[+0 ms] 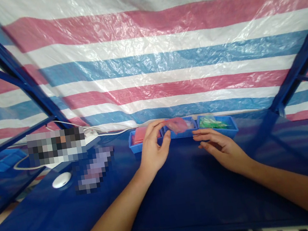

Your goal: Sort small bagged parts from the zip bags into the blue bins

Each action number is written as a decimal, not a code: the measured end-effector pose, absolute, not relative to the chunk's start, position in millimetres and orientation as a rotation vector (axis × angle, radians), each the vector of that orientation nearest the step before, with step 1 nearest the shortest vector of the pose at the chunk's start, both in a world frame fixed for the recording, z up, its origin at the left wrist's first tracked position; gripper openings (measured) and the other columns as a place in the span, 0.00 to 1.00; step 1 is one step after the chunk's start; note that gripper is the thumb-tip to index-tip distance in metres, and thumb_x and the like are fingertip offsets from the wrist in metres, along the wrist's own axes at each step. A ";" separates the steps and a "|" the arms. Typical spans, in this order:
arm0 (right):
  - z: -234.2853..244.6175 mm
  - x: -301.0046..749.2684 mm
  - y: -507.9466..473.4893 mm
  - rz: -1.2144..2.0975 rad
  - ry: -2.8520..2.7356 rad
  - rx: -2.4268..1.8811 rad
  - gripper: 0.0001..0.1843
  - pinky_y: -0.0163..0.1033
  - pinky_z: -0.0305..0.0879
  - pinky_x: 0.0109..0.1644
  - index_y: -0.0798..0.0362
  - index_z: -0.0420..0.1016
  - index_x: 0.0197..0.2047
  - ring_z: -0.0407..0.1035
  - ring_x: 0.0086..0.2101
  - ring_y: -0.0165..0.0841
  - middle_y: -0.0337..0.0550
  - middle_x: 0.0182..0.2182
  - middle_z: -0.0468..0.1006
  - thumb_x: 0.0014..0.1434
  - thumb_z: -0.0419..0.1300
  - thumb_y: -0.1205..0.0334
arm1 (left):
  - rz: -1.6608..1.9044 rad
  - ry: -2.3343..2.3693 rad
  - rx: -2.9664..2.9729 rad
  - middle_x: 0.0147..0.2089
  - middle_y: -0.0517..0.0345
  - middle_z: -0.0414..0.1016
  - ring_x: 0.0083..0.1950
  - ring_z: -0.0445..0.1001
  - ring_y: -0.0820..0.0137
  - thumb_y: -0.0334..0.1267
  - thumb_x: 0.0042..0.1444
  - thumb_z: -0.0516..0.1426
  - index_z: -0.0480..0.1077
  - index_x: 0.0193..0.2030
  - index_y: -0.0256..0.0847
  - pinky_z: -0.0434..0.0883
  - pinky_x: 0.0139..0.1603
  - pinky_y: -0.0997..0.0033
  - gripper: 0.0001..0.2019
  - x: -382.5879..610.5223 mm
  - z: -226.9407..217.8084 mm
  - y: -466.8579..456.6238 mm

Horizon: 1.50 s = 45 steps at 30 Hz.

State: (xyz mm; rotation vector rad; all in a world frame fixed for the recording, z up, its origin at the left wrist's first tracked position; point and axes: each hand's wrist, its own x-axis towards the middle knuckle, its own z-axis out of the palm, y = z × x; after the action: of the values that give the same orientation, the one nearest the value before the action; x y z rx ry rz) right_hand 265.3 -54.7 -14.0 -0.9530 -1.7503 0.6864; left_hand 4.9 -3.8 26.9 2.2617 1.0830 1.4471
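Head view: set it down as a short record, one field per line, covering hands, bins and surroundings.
Left hand: beside the left blue bin, fingertips at pink film; grip unclear
Right hand: fingers parted, nothing visibly held
Left bin: red material
Middle bin: pink film over it
Right bin: green packets
Surface: blue table
Backdrop: striped sheet

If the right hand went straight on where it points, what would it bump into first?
The right hand would probably meet the front wall of the middle blue bin, though depth is hard to judge here.
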 end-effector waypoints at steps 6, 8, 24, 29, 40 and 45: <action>-18.2 266.1 -51.5 0.754 -1.748 -0.997 0.13 0.50 0.81 0.51 0.41 0.82 0.54 0.75 0.56 0.46 0.49 0.62 0.74 0.71 0.60 0.52 | 1.338 1.488 2.596 0.67 0.42 0.70 0.69 0.69 0.54 0.44 0.69 0.55 0.71 0.65 0.37 0.63 0.75 0.52 0.22 -39.6 46.0 16.6; -19.0 266.4 -50.9 0.767 -1.749 -0.994 0.13 0.50 0.81 0.50 0.41 0.82 0.54 0.75 0.55 0.46 0.49 0.61 0.74 0.71 0.60 0.52 | 1.198 1.581 2.645 0.63 0.44 0.76 0.64 0.75 0.55 0.45 0.70 0.53 0.77 0.59 0.37 0.68 0.70 0.55 0.20 -52.7 46.8 23.8; -21.8 267.0 -50.0 0.750 -1.778 -1.039 0.13 0.45 0.80 0.43 0.44 0.79 0.54 0.77 0.45 0.40 0.50 0.56 0.74 0.70 0.61 0.53 | 1.115 1.630 2.672 0.51 0.48 0.81 0.52 0.80 0.59 0.41 0.67 0.53 0.79 0.41 0.39 0.74 0.61 0.60 0.14 -70.0 50.2 29.1; -23.7 267.6 -49.3 0.753 -1.790 -1.056 0.13 0.43 0.78 0.40 0.44 0.77 0.55 0.76 0.41 0.37 0.48 0.54 0.73 0.71 0.60 0.54 | 0.908 1.308 2.820 0.66 0.46 0.75 0.67 0.72 0.56 0.39 0.68 0.53 0.73 0.64 0.40 0.66 0.73 0.52 0.21 -58.3 37.7 33.2; -26.4 268.2 -47.7 0.759 -1.772 -1.038 0.14 0.42 0.79 0.38 0.44 0.77 0.56 0.76 0.40 0.36 0.47 0.51 0.73 0.71 0.60 0.52 | 0.810 1.346 2.803 0.57 0.51 0.81 0.58 0.79 0.59 0.33 0.67 0.51 0.79 0.53 0.42 0.72 0.66 0.57 0.17 -63.9 42.1 34.1; -24.3 269.2 -51.1 0.694 -1.819 -1.033 0.13 0.43 0.80 0.37 0.44 0.76 0.56 0.77 0.41 0.38 0.49 0.53 0.73 0.72 0.58 0.53 | 0.730 1.325 2.764 0.59 0.49 0.79 0.62 0.76 0.56 0.42 0.67 0.55 0.76 0.52 0.42 0.69 0.68 0.53 0.13 -61.7 43.9 31.1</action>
State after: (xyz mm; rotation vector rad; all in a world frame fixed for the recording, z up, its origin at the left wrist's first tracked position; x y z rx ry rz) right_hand 269.2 -51.1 -24.3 -1.0325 -1.8189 0.6939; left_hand -61.7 31.1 43.9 2.7640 1.3247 0.7302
